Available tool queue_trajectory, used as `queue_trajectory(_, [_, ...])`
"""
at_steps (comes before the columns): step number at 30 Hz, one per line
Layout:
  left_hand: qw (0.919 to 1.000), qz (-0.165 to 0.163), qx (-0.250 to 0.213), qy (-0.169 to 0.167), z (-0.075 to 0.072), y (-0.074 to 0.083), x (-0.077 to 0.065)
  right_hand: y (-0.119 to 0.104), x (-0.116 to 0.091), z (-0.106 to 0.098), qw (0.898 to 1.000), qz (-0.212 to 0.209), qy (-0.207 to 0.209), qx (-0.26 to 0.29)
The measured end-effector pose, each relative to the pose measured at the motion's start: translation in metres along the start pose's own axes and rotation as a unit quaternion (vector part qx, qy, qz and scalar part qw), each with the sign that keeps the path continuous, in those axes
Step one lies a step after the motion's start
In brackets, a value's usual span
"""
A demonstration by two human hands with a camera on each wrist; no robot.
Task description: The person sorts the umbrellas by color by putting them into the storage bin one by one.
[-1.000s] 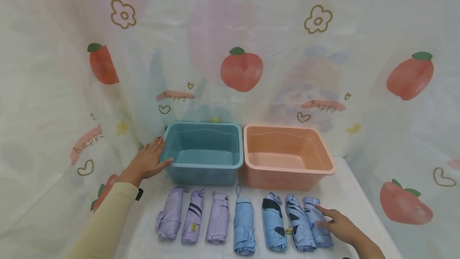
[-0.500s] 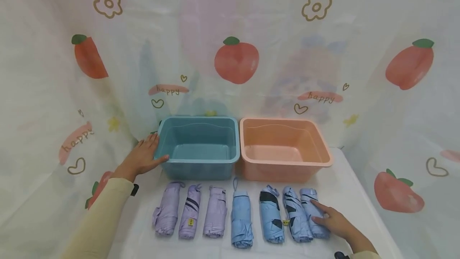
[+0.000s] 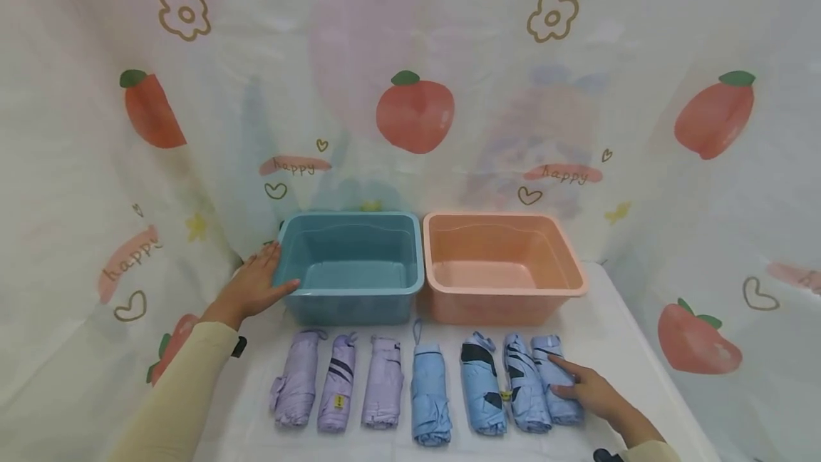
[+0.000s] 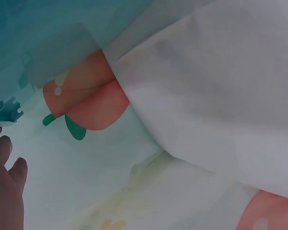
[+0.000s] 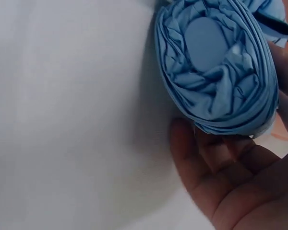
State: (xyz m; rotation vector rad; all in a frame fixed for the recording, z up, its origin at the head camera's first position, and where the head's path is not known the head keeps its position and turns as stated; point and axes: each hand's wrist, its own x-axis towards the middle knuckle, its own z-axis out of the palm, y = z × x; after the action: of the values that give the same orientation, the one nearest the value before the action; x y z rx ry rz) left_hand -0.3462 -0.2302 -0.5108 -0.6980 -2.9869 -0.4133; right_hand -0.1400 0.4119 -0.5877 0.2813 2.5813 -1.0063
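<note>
My left hand point(image 3: 252, 285) rests against the left side of a teal basin point(image 3: 353, 309), fingers stretched along the wall and thumb at the front rim. In the left wrist view, only some fingers show at the left edge. My right hand point(image 3: 598, 394) holds the rightmost folded blue umbrella point(image 3: 556, 405), which lies on the table. Its thumb and forefinger reach over the fabric. The right wrist view shows the umbrella's rolled end point(image 5: 209, 45) close up, with curled fingers point(image 5: 189, 160) along it. Touching that umbrella is a blue one with dark patches point(image 3: 531, 401).
Two more blue umbrellas, one plain point(image 3: 431, 394) and one patched point(image 3: 482, 383), lie in the row. Three purple umbrellas point(image 3: 298, 380) lie farther left. A peach basin point(image 3: 500, 311) stands beside the teal one on the white table point(image 3: 616, 334). Printed curtains point(image 3: 487, 34) surround it.
The head view has shifted, so everything appears slightly left and higher than a second ago. The hands, basins and umbrellas keep their places relative to one another.
</note>
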Motion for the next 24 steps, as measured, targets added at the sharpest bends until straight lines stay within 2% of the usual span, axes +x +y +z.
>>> queue_trajectory(9, [0.9999,0.013,0.005,0.009,-0.005,-0.001,0.001,0.001,-0.020,-0.014,0.999,0.014,-0.032,0.040])
queue_trajectory(15, [0.9999,0.003,0.015,0.002,-0.003,-0.005,-0.001,-0.007,-0.043,-0.039,0.998,0.011,-0.056,0.036])
queue_trajectory(19, [1.0000,0.001,0.009,-0.001,-0.002,-0.002,-0.003,-0.023,-0.059,-0.065,0.996,-0.033,-0.075,0.041])
queue_trajectory(24, [1.0000,0.003,-0.003,-0.006,-0.002,0.004,-0.002,-0.057,-0.071,-0.099,0.983,-0.110,-0.118,0.089])
